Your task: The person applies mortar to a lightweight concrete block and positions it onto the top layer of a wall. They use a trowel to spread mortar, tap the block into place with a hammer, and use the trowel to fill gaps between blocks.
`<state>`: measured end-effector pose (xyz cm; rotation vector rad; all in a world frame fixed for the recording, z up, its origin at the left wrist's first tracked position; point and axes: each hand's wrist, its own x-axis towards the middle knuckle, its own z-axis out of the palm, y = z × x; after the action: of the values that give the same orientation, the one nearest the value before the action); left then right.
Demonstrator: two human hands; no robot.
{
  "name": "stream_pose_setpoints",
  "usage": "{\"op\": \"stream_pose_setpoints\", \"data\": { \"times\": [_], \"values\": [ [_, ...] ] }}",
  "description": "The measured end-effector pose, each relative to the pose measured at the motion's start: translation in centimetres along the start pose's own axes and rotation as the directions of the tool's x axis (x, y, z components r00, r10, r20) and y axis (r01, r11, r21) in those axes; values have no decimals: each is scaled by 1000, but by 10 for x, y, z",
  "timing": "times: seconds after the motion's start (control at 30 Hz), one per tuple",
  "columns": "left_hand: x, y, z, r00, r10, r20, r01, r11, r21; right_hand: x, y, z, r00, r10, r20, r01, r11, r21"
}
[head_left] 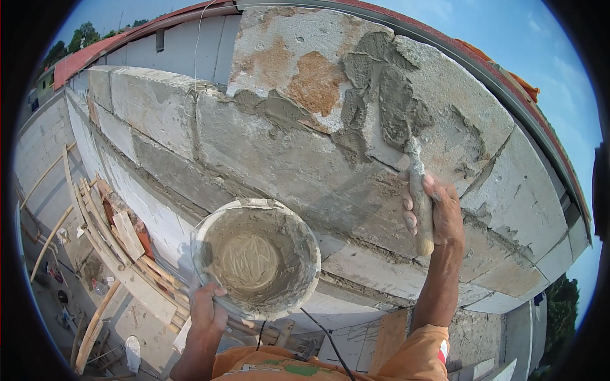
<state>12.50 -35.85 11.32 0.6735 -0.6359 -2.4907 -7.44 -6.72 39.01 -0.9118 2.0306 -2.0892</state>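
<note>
At our left, bamboo poles [103, 225] sit low beside the pale block wall [279, 149]. Our left hand [206, 308] grips the bucket [254, 204], thumb at its rim, other fingers mostly hidden. Rightward, wet mortar [375, 51] smears the blocks around our trowel [416, 166], its handle wrapped by our right hand's [445, 213] fingers. Blue sky [562, 89] shows beyond.

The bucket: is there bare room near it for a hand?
Yes: bare wall shows between bucket and right hand, and above the bucket up to the mortar under the orange-stained block. It's crowded around the trowel, thick with mortar, and at the bucket's lower left, where the left hand grips it.
</note>
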Motion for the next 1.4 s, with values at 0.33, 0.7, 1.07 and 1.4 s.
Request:
{"op": "stream_pose_setpoints", "data": {
  "times": [0.33, 0.7, 1.07, 1.4],
  "values": [
    [-12, 15, 26, 999, 29, 34, -30, 999, 20, -10, 2, 49, 999, -28, 25, 36, 900, -433],
    [-10, 14, 9, 997, 13, 70, -13, 1000, -7, -27, -7, 10, 967, -137, -214, 102, 981, -165],
    [-9, 14, 13, 999, -5, 43, 4, 1000, 16, 12, 7, 45, 999, -50, 14, 47, 979, 197],
    [-10, 17, 3, 999, 23, 44, -24, 999, 32, -40, 45, 36, 997, 41, -66, -47, 995, -85]
  ]
}}
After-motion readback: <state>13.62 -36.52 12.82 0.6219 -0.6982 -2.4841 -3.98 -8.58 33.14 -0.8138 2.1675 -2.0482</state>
